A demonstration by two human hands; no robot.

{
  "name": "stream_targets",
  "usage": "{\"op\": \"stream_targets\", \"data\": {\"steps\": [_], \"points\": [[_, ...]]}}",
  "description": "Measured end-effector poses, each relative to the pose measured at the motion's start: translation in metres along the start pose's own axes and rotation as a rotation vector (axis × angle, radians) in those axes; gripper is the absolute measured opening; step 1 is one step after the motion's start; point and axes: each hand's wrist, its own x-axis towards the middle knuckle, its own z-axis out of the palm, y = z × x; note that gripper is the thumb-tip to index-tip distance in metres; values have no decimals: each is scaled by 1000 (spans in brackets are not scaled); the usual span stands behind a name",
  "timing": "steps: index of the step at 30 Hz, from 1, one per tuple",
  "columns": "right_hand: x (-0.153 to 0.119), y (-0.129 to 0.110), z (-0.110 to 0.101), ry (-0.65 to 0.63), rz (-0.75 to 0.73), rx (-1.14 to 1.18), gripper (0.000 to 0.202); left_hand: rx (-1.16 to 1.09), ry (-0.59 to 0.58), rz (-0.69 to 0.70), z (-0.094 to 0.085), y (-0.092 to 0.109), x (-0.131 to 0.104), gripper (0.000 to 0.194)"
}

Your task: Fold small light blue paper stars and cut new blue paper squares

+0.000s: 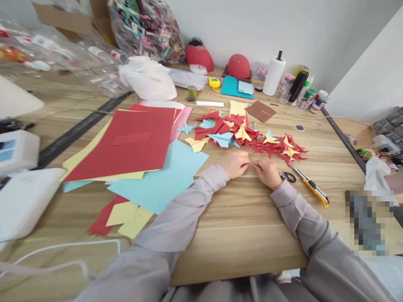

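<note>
My left hand and my right hand meet fingertip to fingertip above the wooden table. Both are closed in a pinch, and whatever lies between the fingers is too small to make out. Just beyond them is a heap of folded paper stars and planes in red, yellow and light blue. Black-handled scissors lie partly hidden beside my right hand. A yellow utility knife rests farther right. Large red and light blue paper sheets are stacked to the left of my left hand.
Yellow paper pieces lie near the left sleeve. Along the back are a bag of colourful scraps, red domes, a yellow tape measure, a white bottle and small jars. At the right edge, another person's arm shows.
</note>
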Motion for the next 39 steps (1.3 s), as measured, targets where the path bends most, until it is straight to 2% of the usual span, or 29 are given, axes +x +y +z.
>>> {"op": "stream_targets", "data": {"steps": [5, 14, 22, 28, 36, 39], "points": [[0, 0, 0, -15, 40, -12, 17, -1, 11, -1, 3, -1, 0, 21], [0, 2, 0, 52, 99, 188, 17, -43, 82, -8, 1, -6, -1, 21], [0, 1, -2, 3, -10, 78, 20, -40, 50, 0, 0, -1, 0, 22], [0, 0, -3, -27, -41, 44, 21, -76, 28, -1, 0, -5, 0, 21], [1, 2, 0, 38, 71, 198, 17, -101, 63, -10, -2, -9, -2, 20], [0, 1, 1, 29, 56, 197, 18, -105, 51, -5, -1, -9, -2, 20]]}}
